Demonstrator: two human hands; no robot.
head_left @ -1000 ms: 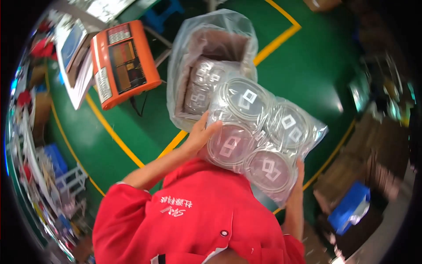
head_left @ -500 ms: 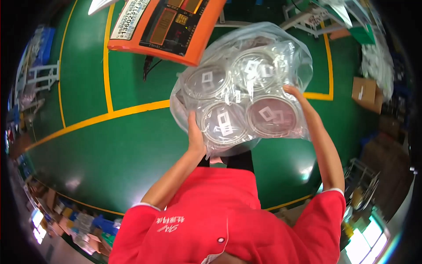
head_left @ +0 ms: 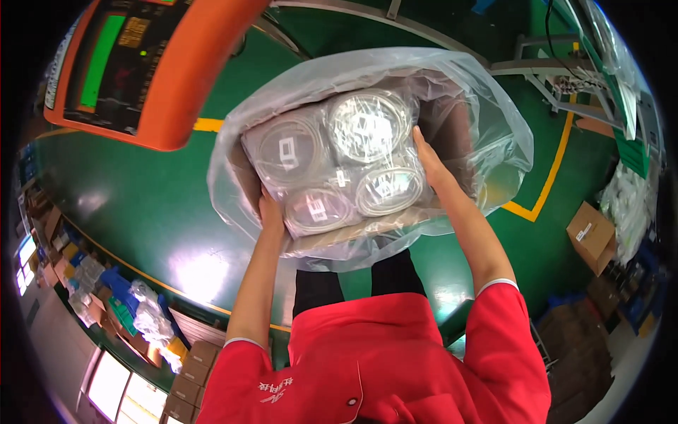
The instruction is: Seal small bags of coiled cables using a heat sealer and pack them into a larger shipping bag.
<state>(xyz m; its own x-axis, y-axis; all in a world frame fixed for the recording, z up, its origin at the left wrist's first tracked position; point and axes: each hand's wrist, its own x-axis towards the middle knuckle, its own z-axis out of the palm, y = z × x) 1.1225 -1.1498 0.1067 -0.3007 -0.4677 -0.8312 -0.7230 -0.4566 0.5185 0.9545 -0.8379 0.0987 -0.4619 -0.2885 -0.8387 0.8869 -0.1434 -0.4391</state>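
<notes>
A clear plastic pack of coiled pale cables (head_left: 339,159), with white labels on the coils, sits within the opening of a cardboard carton (head_left: 367,230). A loose clear plastic liner (head_left: 494,141) spreads over and around the carton's rim. My left hand (head_left: 270,212) grips the pack at its near left edge, its fingertips partly hidden between pack and carton wall. At the pack's right edge my right hand (head_left: 431,157) is closed on it, thumb on top and fingers hidden. How deep the pack sits, and what lies below it, I cannot tell.
An orange scale display (head_left: 159,78) juts in at the upper left, its screen lit green. A metal frame (head_left: 353,8) runs behind the carton. To the right stands another cardboard box (head_left: 592,237) beside plastic bags. Stacked cartons (head_left: 191,381) are at lower left.
The pack has gone down into the lined carton, with both hands still on it. The carton's walls and liner now show around it. The scale's screen has turned green.
</notes>
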